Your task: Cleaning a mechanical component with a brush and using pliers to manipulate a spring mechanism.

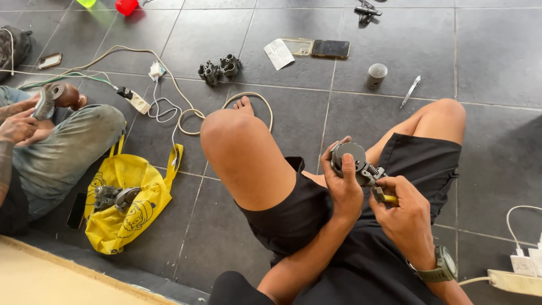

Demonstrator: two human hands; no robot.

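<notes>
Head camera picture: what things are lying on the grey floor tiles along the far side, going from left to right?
Red plastic cup → white plug adapter → dark grey metal engine part → white paper slip → black phone → small grey cylinder → silver pen-shaped tool.

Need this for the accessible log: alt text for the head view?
Seated on grey tiles, a person's left hand holds a round metal part while the right hand works it with a yellow-handled tool. At left, another person sits beside a yellow bag.
</notes>
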